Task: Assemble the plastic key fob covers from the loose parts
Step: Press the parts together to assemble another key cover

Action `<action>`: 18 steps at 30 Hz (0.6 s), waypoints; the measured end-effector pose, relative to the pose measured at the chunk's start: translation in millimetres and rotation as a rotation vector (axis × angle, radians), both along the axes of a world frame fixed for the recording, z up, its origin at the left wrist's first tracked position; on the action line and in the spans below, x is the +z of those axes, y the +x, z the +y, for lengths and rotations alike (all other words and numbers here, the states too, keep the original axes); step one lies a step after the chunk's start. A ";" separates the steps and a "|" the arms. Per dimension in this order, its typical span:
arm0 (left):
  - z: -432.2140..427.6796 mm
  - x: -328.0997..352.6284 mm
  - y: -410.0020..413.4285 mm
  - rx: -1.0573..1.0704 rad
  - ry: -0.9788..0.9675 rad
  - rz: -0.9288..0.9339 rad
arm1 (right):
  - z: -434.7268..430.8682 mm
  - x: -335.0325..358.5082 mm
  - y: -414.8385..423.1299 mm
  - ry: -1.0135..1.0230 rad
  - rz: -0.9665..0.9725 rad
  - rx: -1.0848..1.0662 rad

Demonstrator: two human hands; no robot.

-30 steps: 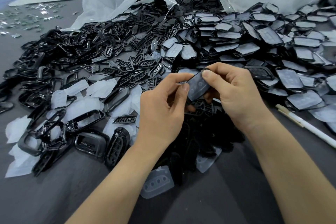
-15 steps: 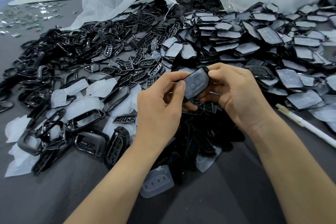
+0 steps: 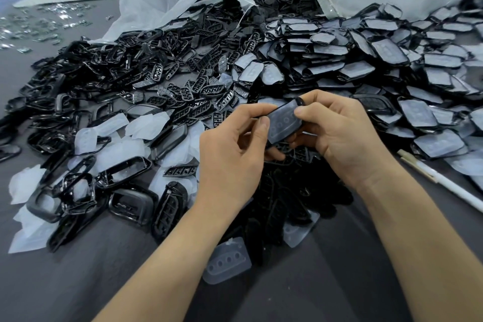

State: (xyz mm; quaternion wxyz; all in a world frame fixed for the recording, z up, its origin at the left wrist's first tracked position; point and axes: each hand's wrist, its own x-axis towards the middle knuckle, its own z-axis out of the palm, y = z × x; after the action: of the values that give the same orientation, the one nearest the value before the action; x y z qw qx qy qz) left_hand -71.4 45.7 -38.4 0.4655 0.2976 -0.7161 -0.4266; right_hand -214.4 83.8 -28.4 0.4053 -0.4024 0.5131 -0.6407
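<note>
Two bare hands and forearms of one person, seen from the wearer's own viewpoint. The left hand and the right hand are uncovered, and the fingers are slim with rounded tips. The left thumbnail and the right thumbnail are short, plain and trimmed close. Knuckles show as soft ridges across the back of each hand, and fine creases cross the right wrist. The left forearm and the right forearm are smooth and bare right to the lower edge of the view, looking broader there through the wide-angle lens.
</note>
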 end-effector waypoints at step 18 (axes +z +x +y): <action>-6.7 15.8 -0.7 -0.307 1.017 0.291 | 5.4 6.1 2.7 -0.147 -0.072 0.110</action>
State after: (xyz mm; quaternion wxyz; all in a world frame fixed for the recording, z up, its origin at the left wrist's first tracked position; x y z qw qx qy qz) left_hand -72.1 39.0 -22.6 0.2897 0.3150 -0.3834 -0.8185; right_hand -211.7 89.3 -22.4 0.4274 -0.4354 0.4268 -0.6676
